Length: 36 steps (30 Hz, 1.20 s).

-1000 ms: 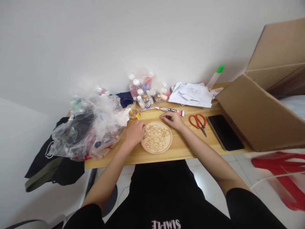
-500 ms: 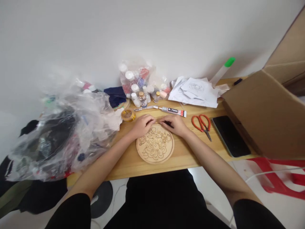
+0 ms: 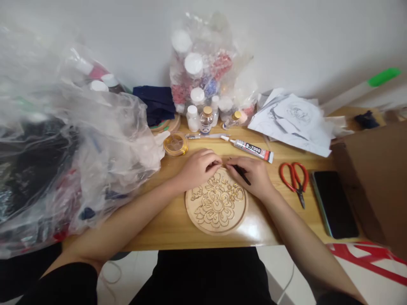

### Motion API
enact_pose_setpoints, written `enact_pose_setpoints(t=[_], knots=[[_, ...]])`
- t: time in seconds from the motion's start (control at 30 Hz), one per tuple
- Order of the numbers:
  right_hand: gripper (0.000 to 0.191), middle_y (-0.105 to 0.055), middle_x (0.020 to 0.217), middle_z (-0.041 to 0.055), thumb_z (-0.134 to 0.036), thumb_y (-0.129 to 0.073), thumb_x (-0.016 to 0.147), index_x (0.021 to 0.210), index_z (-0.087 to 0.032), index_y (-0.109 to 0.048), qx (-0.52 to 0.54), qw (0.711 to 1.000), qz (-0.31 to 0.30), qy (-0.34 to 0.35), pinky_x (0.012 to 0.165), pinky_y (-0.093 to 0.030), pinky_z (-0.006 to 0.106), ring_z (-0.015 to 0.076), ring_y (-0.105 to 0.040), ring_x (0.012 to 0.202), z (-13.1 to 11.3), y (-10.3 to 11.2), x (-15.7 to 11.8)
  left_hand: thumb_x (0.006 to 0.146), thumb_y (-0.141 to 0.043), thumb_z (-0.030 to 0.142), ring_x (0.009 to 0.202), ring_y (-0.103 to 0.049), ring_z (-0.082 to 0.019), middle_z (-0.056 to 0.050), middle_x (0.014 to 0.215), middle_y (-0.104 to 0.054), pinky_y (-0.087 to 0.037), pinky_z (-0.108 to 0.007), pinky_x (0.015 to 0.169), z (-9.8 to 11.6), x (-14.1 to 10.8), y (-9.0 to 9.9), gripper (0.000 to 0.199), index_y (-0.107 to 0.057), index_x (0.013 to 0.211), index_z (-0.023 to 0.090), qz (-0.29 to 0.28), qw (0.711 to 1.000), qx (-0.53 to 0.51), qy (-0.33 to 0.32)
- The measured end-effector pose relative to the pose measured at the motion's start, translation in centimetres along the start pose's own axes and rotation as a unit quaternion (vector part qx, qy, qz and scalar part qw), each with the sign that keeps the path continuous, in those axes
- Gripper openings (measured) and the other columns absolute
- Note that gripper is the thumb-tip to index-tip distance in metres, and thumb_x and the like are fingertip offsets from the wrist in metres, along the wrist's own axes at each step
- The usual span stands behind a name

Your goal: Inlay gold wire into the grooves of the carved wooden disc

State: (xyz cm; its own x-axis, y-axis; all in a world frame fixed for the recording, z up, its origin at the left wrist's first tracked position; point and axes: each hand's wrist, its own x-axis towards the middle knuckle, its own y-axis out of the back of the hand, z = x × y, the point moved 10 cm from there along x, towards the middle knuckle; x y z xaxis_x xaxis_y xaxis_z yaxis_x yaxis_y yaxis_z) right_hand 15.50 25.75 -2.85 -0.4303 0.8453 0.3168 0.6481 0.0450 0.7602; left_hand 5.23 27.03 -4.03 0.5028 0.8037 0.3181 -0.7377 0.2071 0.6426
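Observation:
A round wooden board (image 3: 218, 207) lies flat on the table, its face covered with a flower design outlined in raised golden wire. At the board's far edge, my left hand (image 3: 201, 168) has its fingers pinched together; what they hold, if anything, is too small to make out. Close beside it, my right hand (image 3: 254, 174) is closed on a slim black tool (image 3: 243, 174) that slants across the palm. The two sets of fingertips nearly meet above the rim.
Behind the hands lie a spool of golden wire (image 3: 176, 145), a pen (image 3: 208, 136) and a B-7000 glue tube (image 3: 252, 150). Red-handled pliers (image 3: 295, 182), a phone (image 3: 335, 205) and a cardboard box (image 3: 372, 182) are rightward. Plastic bags (image 3: 117, 140) crowd the left; bottles (image 3: 206, 120) and papers (image 3: 291, 120) stand behind.
The camera view has come closer and swung, so everything looks larger. Both hands stay together at the board's far edge, with the black tool still in the right hand.

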Motion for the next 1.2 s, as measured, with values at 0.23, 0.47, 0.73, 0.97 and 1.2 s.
enact_pose_setpoints(t=[0.23,0.47,0.73,0.97,1.2], knots=[[0.012,-0.073,0.076,0.0039,-0.021,-0.056,0.084,0.084,-0.020,-0.068,0.013,0.999,0.032,0.010,0.060,-0.052,0.025,0.0149,-0.068,0.066,-0.5,0.3,0.0,0.085,-0.056,0.017,0.070,-0.055,-0.010,0.000,0.075,-0.061,-0.045,-0.024,0.067,0.0,-0.1,0.3,0.006,-0.060,0.080,0.016,0.018,1.000,0.011,-0.002],[0.013,-0.073,0.075,0.0039,-0.021,-0.056,0.084,0.085,-0.020,-0.069,0.025,0.999,0.034,0.002,0.061,-0.053,0.026,0.0157,-0.068,0.066,-0.5,0.3,-0.2,0.088,-0.053,0.017,0.074,-0.055,-0.012,-0.001,0.077,-0.061,-0.045,-0.025,0.069,0.6,-0.2,0.4,0.009,-0.058,0.081,0.016,0.026,0.999,0.031,-0.017],[0.012,-0.074,0.083,0.0048,-0.020,-0.057,0.085,0.091,-0.020,-0.067,0.037,0.999,0.023,0.009,0.064,-0.052,0.025,0.0141,-0.068,0.069,-0.9,0.0,-0.6,0.088,-0.050,0.017,0.076,-0.055,-0.012,-0.002,0.080,-0.060,-0.045,-0.025,0.069,0.5,-0.2,0.1,0.009,-0.058,0.084,0.016,0.005,1.000,0.004,-0.020],[0.012,-0.074,0.079,0.0041,-0.019,-0.056,0.085,0.089,-0.020,-0.067,0.032,0.998,0.041,0.024,0.062,-0.053,0.025,0.0143,-0.068,0.067,-1.3,0.2,-0.4,0.086,-0.055,0.016,0.073,-0.055,-0.011,-0.001,0.078,-0.060,-0.045,-0.023,0.068,0.6,-0.2,0.5,0.005,-0.059,0.085,0.016,0.021,0.999,-0.028,-0.017],[0.013,-0.073,0.078,0.0036,-0.019,-0.054,0.085,0.091,-0.020,-0.066,0.025,0.999,0.035,0.031,0.061,-0.051,0.024,0.0140,-0.067,0.066,-1.2,0.0,-0.5,0.087,-0.054,0.017,0.074,-0.057,-0.011,-0.001,0.079,-0.062,-0.046,-0.024,0.069,0.6,-0.2,0.7,0.007,-0.060,0.083,0.016,0.033,0.999,-0.005,-0.027]])
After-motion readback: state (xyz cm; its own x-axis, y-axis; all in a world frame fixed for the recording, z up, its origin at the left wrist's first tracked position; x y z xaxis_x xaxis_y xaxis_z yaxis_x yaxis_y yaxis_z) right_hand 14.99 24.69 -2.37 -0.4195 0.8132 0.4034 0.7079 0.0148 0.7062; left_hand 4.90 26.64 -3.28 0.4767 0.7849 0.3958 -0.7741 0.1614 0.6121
